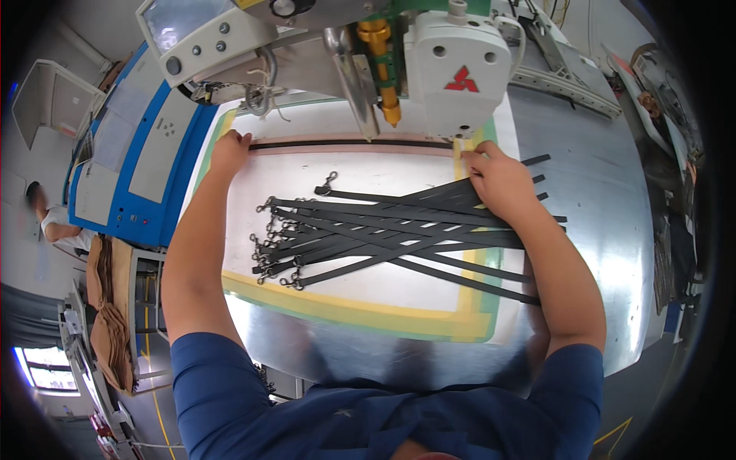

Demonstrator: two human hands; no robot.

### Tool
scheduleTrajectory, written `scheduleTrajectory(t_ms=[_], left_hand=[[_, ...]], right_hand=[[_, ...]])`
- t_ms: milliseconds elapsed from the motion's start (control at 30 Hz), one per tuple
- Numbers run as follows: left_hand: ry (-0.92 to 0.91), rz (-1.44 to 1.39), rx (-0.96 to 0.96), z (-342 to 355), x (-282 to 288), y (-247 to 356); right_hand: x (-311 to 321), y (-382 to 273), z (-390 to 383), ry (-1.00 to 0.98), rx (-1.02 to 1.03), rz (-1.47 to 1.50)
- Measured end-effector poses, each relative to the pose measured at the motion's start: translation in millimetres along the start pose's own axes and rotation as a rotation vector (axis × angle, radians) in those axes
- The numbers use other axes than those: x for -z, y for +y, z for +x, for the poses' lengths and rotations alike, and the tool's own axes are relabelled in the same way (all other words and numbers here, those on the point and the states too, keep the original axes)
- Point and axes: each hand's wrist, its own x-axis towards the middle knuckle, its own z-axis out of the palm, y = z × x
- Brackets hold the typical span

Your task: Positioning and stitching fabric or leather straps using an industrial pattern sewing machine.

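Note:
My left hand pinches the left end of a black strap lying straight along a narrow pink guide beneath the machine's nozzle. My right hand is at the guide's right end, fingers curled by the yellow tape; what its fingertips grip is hidden. Between my forearms, a crisscrossed pile of several black straps with dark metal snap hooks lies on a white board. One strap with a hook sits slightly apart at the pile's upper edge.
The white machine head and control box hang above. A steel table surrounds the board. At left stand a blue cabinet and stacked brown sheets; a person is beyond them.

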Motion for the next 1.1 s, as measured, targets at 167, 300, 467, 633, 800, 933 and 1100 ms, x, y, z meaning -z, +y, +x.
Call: scheduleTrajectory(t_ms=[167, 300, 467, 633, 800, 933, 1100], left_hand=[[0.132, 0.037, -0.109, -39, 27, 22], [0.316, 0.114, -0.123, -102, 60, 15], [0.286, -0.001, -0.077, -191, 79, -28], [0.24, -0.092, 0.013, -265, 68, -69], [0.257, -0.199, 0.034, -308, 61, -95], [0.281, -0.253, 0.059, -322, 60, -100], [0.337, -0.322, 0.035, -326, 59, -96]], right_hand=[[1, 1, 0, -0.016, -0.001, -0.018], [5, 1, -1, -0.021, -0.02, 0.008], [15, -5, -3, -0.131, -0.09, 0.005], [21, -15, -3, -0.159, -0.061, 0.166], [16, -27, -1, -0.151, 0.116, 0.13], [1, -41, 13, -0.054, 0.273, 0.022], [-14, -55, 33, -0.153, 0.26, -0.067]])
